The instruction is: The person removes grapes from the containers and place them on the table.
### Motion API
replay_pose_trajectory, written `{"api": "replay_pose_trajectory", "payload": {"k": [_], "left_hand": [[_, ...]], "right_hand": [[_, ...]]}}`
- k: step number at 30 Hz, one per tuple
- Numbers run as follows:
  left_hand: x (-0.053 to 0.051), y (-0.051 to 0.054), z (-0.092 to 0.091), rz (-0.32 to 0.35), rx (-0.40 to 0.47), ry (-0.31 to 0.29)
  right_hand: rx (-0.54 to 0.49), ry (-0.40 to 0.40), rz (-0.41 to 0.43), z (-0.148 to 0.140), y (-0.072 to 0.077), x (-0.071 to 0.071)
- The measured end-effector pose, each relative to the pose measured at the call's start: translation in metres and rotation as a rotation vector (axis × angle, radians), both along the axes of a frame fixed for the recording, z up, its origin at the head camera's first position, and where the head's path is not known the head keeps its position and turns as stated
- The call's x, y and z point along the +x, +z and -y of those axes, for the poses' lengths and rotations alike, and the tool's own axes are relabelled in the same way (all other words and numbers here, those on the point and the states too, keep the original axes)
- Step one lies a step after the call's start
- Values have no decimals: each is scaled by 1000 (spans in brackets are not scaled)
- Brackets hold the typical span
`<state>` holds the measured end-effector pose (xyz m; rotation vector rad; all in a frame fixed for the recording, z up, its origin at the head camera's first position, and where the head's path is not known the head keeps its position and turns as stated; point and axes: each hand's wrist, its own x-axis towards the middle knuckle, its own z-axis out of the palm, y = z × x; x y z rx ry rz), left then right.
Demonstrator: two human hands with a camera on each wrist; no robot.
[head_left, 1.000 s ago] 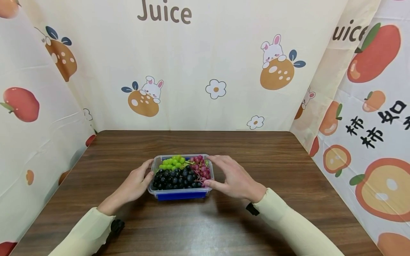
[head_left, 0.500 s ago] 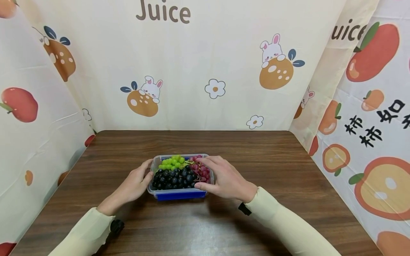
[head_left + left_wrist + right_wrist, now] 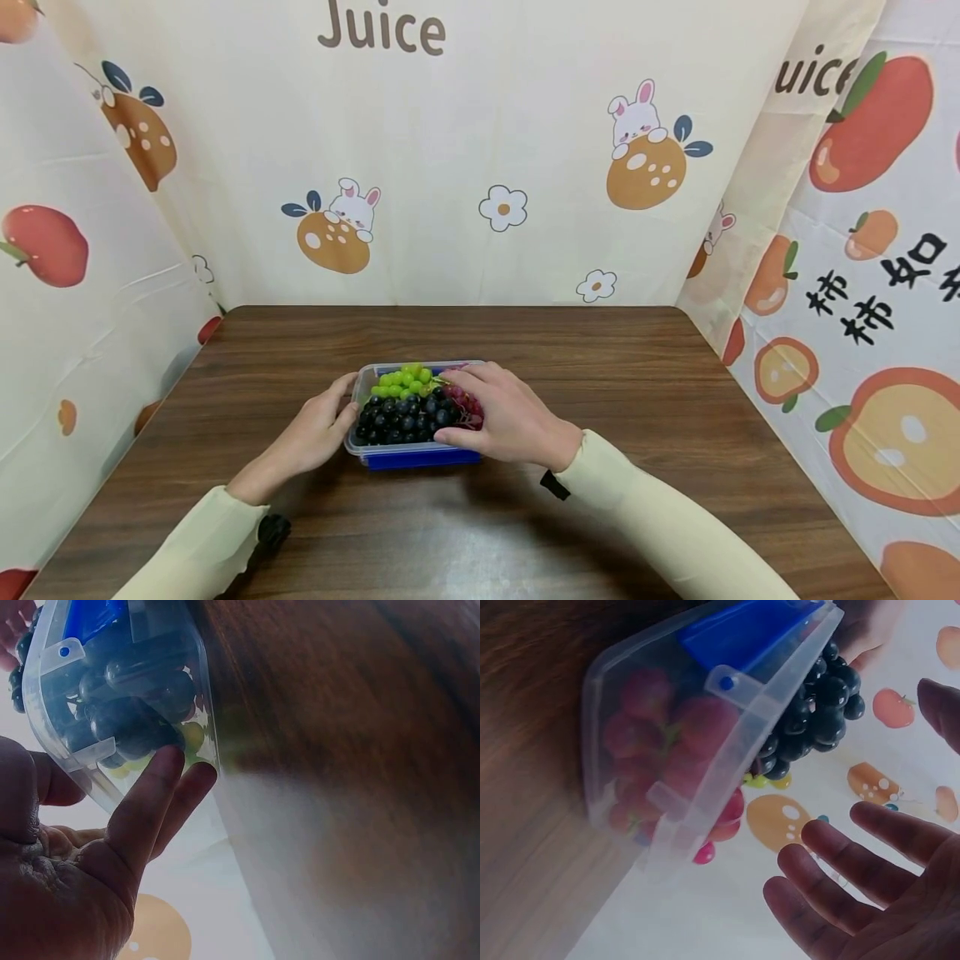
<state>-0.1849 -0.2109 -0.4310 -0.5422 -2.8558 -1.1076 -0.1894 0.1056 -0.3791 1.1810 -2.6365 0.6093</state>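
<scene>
A clear lidless container with blue clips holds green grapes at the back left, black grapes in front and red grapes at the right. At its left end my left hand rests with nearly straight fingers against the outer wall; the thumb lies by the rim. My right hand is spread above the right end, covering part of the red grapes in the head view. In the right wrist view its fingers stand apart, touching nothing, above the rim.
The container stands on a brown wooden table. Behind it and at both sides hang cloths printed with fruit, rabbits and flowers. A dark band shows at the left wrist, another at the right.
My right hand has moved left from the container's right edge to above the red grapes, hiding more of them. My left hand and the container have stayed in place.
</scene>
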Motion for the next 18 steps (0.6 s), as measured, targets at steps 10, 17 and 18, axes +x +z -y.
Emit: {"api": "replay_pose_trajectory", "payload": {"k": [10, 17, 18], "left_hand": [[0, 0, 0, -1, 7, 0], [0, -1, -1, -13, 7, -3], [0, -1, 0, -12, 7, -3]], "right_hand": [[57, -7, 2, 18, 0, 1], [111, -31, 18, 29, 0, 2], [118, -34, 21, 30, 0, 2]]}}
